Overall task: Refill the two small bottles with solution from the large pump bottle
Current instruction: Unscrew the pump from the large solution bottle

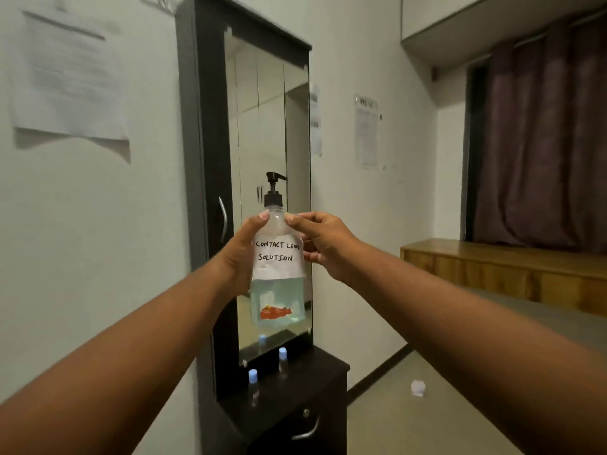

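Before the mirror (262,159), both capped small bottles (253,385) wait near the dresser ledge's (315,366) front-left edge. Left hand (241,254) wraps the pump bottle (277,267) steady in the air; right hand (323,244) pinches its shoulder, probably readying to unscrew.

A tall dark-framed mirror (262,133) stands beyond the hands; papers (69,80) hang on the wall to their left; maroon curtains (538,142) and a wooden bench (499,267) lie to their right.

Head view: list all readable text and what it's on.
"CONTACT LENS SOLUTION": handwritten on the white paper label of the large pump bottle.
Orange print low on the bottle: blurred, unreadable.
Paper sheet on the left wall: blurred, unreadable.
Notice right of the mirror: too small to read.
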